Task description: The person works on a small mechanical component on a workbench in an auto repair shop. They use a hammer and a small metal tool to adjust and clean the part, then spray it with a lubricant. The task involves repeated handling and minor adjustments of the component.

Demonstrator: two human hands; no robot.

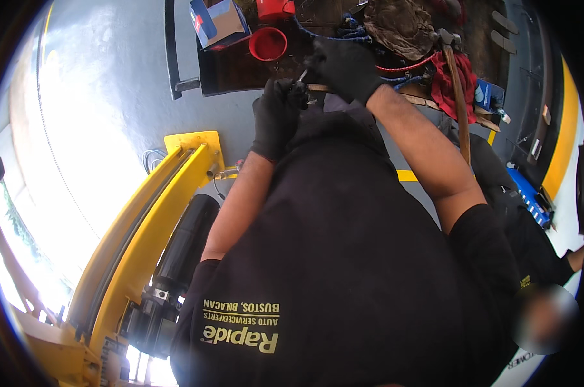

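Both my hands wear black gloves and meet close together at the near edge of a dark workbench [231,74]. My left hand [276,116] is closed, with a small shiny metal piece [303,75] sticking up from its fingertips. What the rest of that piece looks like is hidden by the glove. Just right of it and a little farther off, my right hand [349,69] has its fingers curled in toward the metal piece. Whatever sits in those fingers is too dark to make out. A red cup [268,44] stands on the bench beyond my left hand.
An open blue-and-white box [220,24] and a red container [276,9] sit at the back left. Toward the right lie a brown crumpled cloth [400,26], a red rag [445,84] and a wooden-handled hammer [458,97]. A yellow post [144,213] rises at left; a co-worker [524,213] is at right.
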